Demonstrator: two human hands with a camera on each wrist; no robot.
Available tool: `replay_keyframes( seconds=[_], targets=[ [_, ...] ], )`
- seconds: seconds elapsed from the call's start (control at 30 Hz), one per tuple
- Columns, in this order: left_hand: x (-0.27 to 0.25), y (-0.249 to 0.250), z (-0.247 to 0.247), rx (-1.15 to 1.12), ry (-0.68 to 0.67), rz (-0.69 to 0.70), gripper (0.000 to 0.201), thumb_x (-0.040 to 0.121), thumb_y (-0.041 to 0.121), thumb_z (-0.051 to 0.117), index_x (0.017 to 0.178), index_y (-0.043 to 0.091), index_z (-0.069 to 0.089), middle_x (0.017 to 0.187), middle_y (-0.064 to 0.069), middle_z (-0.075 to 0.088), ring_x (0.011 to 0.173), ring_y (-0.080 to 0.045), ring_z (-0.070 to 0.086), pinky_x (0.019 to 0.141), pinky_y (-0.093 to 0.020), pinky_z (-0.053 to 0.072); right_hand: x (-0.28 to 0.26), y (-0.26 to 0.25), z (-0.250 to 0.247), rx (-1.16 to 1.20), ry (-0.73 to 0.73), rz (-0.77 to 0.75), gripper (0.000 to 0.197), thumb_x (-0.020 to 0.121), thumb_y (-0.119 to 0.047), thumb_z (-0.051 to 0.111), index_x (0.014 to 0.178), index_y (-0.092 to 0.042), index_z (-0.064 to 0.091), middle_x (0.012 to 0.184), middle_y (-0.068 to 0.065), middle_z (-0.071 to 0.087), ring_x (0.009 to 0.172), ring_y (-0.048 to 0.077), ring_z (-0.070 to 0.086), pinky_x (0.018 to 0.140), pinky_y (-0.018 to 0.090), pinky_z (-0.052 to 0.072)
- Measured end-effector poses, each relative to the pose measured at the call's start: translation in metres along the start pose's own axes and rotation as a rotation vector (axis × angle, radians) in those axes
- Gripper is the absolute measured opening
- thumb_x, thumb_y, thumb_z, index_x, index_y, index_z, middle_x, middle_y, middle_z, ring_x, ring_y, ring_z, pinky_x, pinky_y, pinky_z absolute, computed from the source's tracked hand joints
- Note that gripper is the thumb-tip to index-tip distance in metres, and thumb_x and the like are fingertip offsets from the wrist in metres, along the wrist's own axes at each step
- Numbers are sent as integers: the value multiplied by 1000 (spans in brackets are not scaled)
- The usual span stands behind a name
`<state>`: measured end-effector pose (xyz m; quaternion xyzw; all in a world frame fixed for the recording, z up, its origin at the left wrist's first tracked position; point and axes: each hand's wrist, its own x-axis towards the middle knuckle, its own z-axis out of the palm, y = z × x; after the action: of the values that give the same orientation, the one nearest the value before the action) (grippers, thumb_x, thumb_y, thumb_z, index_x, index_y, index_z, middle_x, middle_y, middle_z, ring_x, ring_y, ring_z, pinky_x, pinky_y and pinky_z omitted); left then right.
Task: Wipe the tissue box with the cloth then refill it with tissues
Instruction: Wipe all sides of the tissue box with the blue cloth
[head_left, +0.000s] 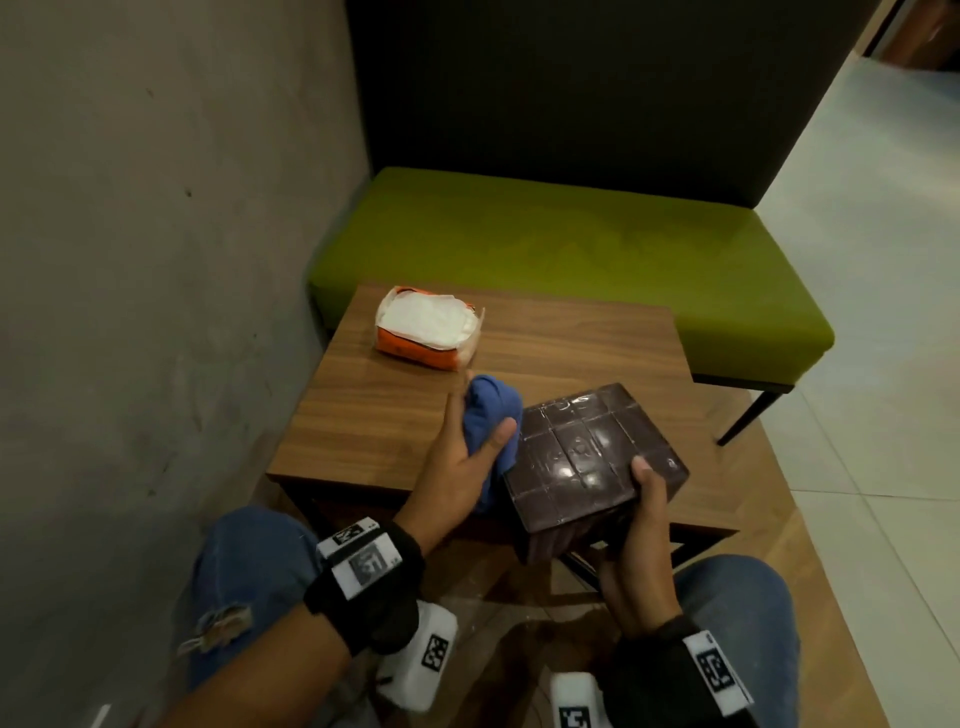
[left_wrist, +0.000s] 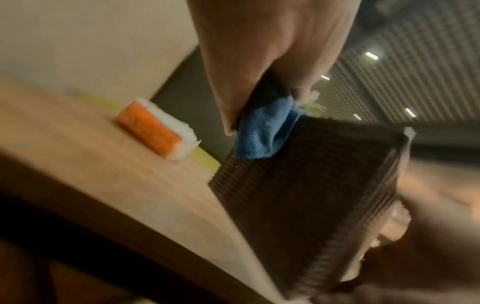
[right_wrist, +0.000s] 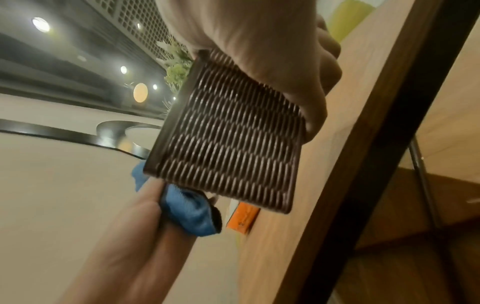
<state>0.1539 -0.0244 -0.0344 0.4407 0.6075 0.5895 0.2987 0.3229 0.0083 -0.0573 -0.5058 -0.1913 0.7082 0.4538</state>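
A dark brown woven tissue box (head_left: 592, 457) (left_wrist: 306, 195) (right_wrist: 228, 131) is held tilted over the near edge of the wooden table (head_left: 374, 421). My right hand (head_left: 641, 545) (right_wrist: 272, 51) grips its near right corner, thumb on the glossy face. My left hand (head_left: 462, 457) (left_wrist: 262, 61) holds a bunched blue cloth (head_left: 491, 421) (left_wrist: 262, 131) (right_wrist: 187, 211) against the box's left side. An opened orange pack of white tissues (head_left: 428, 327) (left_wrist: 155, 127) (right_wrist: 242, 218) lies at the table's far left.
A concrete wall (head_left: 156, 260) runs along the left. A green bench (head_left: 571, 260) with a dark backrest stands behind the table. My knees in blue jeans (head_left: 249, 561) are below the table's near edge. Pale floor tiles (head_left: 883, 364) lie to the right.
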Motion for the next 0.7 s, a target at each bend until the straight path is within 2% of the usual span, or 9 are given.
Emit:
replay_keyframes(
  seconds=[0.1,0.17,0.27,0.37,0.4,0.47,0.53,0.63,0.7],
  targets=[
    [-18,8,11,-37,-50,-61,56,91,19,57,138,22,27,139,8,38,120,9,40,91,2,30,0,1,5,64,3,36,60,91,-47,53,142,-18,43,127,14,62,107,26,62,80,41,52],
    [-41,5,15,38,-257,-8,69,89,28,58,139,43,11,150,14,18,130,15,24,107,-6,22,6,1,9,58,52,33,83,76,-56,63,146,-20,35,130,14,60,113,31,61,91,50,51],
    [-49,-1,7,361,-486,198,86,88,18,60,123,72,3,154,19,-9,143,-1,-5,115,-21,1,12,4,9,17,103,31,98,70,-55,71,149,-19,25,129,14,59,114,34,60,93,57,50],
    [-26,-5,-10,404,-319,124,85,87,20,63,113,80,9,157,6,-2,144,-11,4,116,-32,11,14,10,3,-9,159,35,84,82,-40,70,147,-20,19,130,13,53,116,32,56,93,58,50],
    [-20,-7,-17,361,-232,51,77,86,23,64,117,75,18,156,3,7,142,-13,13,113,-29,16,14,12,2,-6,174,42,85,82,-38,70,147,-22,17,131,13,51,118,32,54,94,58,49],
    [-10,-19,-34,351,-81,-67,57,85,27,65,132,44,39,139,-2,28,126,-11,37,105,-17,28,19,13,1,6,157,83,90,79,-42,72,148,-22,18,136,14,49,122,33,53,91,57,51],
    [-7,-28,-50,338,-22,-104,54,85,26,64,136,27,44,120,1,39,106,0,47,92,-4,35,28,11,4,8,160,115,96,75,-48,74,149,-20,20,138,15,50,122,34,53,85,54,54],
    [-10,-29,-62,96,-41,-179,45,86,20,62,126,32,45,117,19,52,105,15,52,90,-3,39,41,5,10,40,202,115,97,77,-50,72,151,-19,17,140,14,49,125,33,50,89,55,52],
    [-14,-28,-66,6,-32,-262,41,86,22,62,121,36,46,112,23,56,104,10,55,87,-10,46,46,1,15,40,187,109,92,80,-51,69,151,-20,19,141,13,49,127,32,49,93,52,49]
  ],
)
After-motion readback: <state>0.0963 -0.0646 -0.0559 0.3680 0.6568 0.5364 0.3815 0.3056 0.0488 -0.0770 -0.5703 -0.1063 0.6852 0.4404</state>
